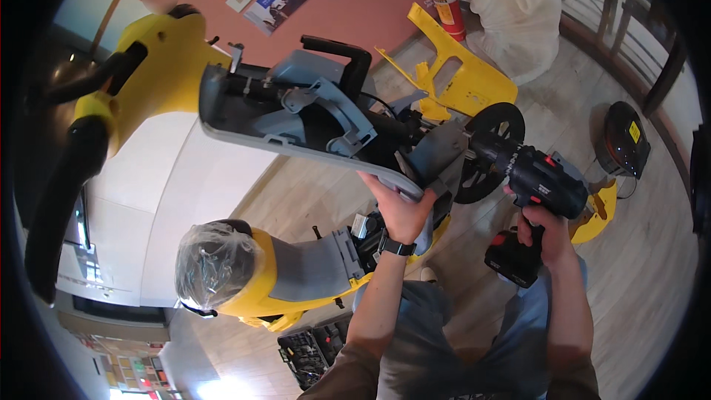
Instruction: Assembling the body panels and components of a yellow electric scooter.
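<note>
A yellow and grey electric scooter, its yellow seat end [261, 270] wrapped in part in clear plastic, stands before me with its front partly stripped. My left hand [404, 211] is closed round the lower end of its long grey plastic panel [311, 154]. The fingertips go out of sight behind the panel. In my right hand [546, 235] is a black cordless drill [552, 181], gripped by the handle. Its chuck points left at the grey parts beside the black front wheel [511, 122]. Whether the bit touches a screw is hidden.
Yellow body panels [474, 85] lie on the floor beyond the wheel, and another yellow piece [596, 211] is right of the drill. A black top box [622, 141] sits farther right. Behind stands a red fire extinguisher [446, 7]. An open toolbox [304, 355] lies low left.
</note>
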Demonstrator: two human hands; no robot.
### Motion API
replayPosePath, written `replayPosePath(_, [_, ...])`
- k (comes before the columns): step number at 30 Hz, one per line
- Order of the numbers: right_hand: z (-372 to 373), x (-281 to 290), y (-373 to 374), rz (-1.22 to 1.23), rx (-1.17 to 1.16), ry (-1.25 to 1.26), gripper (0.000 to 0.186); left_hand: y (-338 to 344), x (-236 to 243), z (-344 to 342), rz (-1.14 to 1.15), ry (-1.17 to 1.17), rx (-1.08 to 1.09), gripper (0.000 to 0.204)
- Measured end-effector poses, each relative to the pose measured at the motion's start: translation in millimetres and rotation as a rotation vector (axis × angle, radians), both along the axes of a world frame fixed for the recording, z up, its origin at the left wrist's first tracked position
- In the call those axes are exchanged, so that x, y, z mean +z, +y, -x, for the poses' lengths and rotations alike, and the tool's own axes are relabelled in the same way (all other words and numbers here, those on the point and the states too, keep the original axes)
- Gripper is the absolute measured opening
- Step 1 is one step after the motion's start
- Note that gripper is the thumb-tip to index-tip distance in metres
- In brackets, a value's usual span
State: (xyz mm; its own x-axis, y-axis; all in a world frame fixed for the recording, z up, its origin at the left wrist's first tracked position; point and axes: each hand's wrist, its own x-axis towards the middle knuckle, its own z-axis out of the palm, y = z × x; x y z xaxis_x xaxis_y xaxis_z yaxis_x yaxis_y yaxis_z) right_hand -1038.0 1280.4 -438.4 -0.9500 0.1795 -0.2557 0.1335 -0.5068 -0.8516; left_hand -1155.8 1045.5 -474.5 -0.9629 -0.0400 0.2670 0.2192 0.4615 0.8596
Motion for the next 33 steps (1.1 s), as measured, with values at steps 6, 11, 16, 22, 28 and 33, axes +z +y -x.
replayPosePath(6, [1, 2, 9, 0.137, 0.191, -0.109, 0.044, -6, -5, 6, -0.070, 0.058, 0.065, 0.123])
replayPosePath(11, [1, 6, 10, 0.182, 0.213, -0.087, 0.039, -5, 44, 18, -0.411, 0.171, -0.001, 0.108])
replayPosePath(16, [5, 9, 0, 0.240, 0.219, -0.046, 0.040, -8, 60, 31, -0.461, 0.181, 0.038, 0.108])
replayPosePath(22, [12, 20, -7, 0.268, 0.166, 0.008, 0.041, 0, 81, 11, -0.152, 0.417, 0.291, 0.110])
replayPosePath(28, [19, 13, -10, 0.446, 0.164, 0.047, 0.046, 7, 166, -2, 1.185, 0.832, 0.486, 0.031])
replayPosePath(33, [22, 13, -12, 0.488, 0.215, 0.152, 0.048, 22, 210, 10, 1.552, 0.314, 0.390, 0.030])
